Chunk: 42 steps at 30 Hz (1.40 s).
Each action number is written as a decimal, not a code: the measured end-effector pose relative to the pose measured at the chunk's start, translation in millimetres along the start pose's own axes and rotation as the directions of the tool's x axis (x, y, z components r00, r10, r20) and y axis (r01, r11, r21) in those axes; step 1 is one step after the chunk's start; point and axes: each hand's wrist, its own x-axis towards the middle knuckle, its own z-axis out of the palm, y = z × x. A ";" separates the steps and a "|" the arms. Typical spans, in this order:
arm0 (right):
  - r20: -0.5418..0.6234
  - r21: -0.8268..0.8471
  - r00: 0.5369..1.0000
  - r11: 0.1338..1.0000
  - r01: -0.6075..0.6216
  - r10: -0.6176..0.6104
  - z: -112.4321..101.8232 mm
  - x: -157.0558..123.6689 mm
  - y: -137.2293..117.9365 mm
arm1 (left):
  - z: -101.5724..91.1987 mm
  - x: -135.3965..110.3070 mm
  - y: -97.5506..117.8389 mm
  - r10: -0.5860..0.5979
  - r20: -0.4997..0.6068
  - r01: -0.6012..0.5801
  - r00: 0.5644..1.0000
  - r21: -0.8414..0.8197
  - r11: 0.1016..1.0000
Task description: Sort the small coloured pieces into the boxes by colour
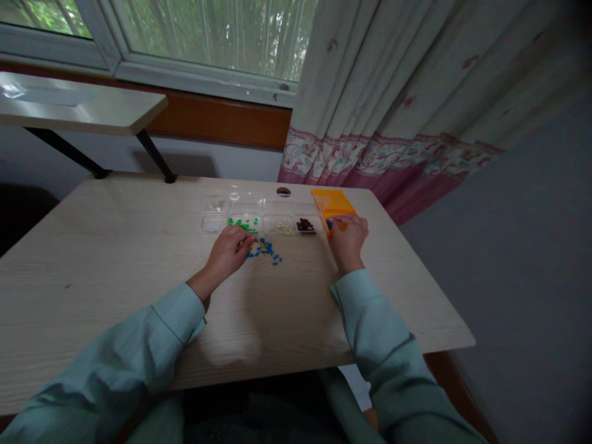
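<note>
A loose pile of small blue and yellow pieces (264,248) lies on the table. At its left edge is my left hand (229,248), thumb and fingertips closed together; whatever they pinch is too small to name. Behind the pile stands a clear plastic compartment box (215,206). Its front compartments hold green pieces (243,224), pale yellow pieces (284,229) and dark brown pieces (305,226). My right hand (350,239) is over an orange container (333,198) at the box's right end, fingers curled closed. Something blue (329,223) shows at its fingertips; I cannot tell whether it is held.
The pale wooden table (139,240) ends near my lap. A raised shelf (87,111) on dark legs stands at the back left. A curtain (351,123) hangs behind the orange container, and a grey wall (499,246) is on the right.
</note>
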 end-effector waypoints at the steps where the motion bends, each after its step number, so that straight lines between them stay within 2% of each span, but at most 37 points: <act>1: 0.000 -0.011 1.000 1.000 -0.026 0.026 1.7 0.8 4.9 | 0.2 0.0 -0.4 0.002 -0.004 -0.002 1.000 0.002 1.000; 4: 0.027 -0.042 0.997 0.997 -0.067 0.068 5.6 1.5 13.9 | 0.7 0.0 -1.3 0.000 -0.001 0.000 1.000 0.011 1.000; 9: 0.060 -0.102 0.996 0.993 -0.056 0.062 6.2 0.8 17.7 | 1.3 -0.3 -1.6 -0.003 0.002 0.003 1.000 0.023 1.000; 17: 0.022 -0.060 0.999 0.997 -0.044 0.046 -0.9 -0.5 5.3 | 3.1 -1.7 -6.2 0.016 -0.016 -0.016 1.000 0.014 1.000; 19: 0.005 -0.045 1.000 0.999 0.002 -0.002 -2.3 -2.8 -3.0 | 2.7 -1.8 -6.2 0.008 -0.019 -0.007 1.000 0.019 1.000; 23: 0.050 0.005 0.980 0.981 0.192 -0.192 -1.5 -12.7 -26.1 | -0.4 -3.1 -3.4 0.016 0.011 -0.016 1.000 0.055 0.998; 29: 0.137 0.178 0.885 0.890 0.420 -0.445 -0.9 -29.8 -58.5 | -7.9 -7.1 7.0 0.024 0.147 -0.047 0.989 0.156 0.987; 31: 0.129 0.217 0.867 0.867 0.449 -0.482 -1.7 -33.2 -63.7 | -8.9 -7.5 9.9 0.009 0.182 -0.046 0.983 0.201 0.979; 35: 0.128 0.271 0.860 0.851 0.450 -0.495 -2.0 -36.8 -66.8 | -8.2 -6.9 12.0 0.006 0.225 -0.060 0.974 0.230 0.971; 42: 0.154 0.320 0.836 0.827 0.462 -0.526 1.3 -41.5 -71.1 | -1.9 -6.3 8.9 0.021 0.204 -0.065 0.979 0.213 0.975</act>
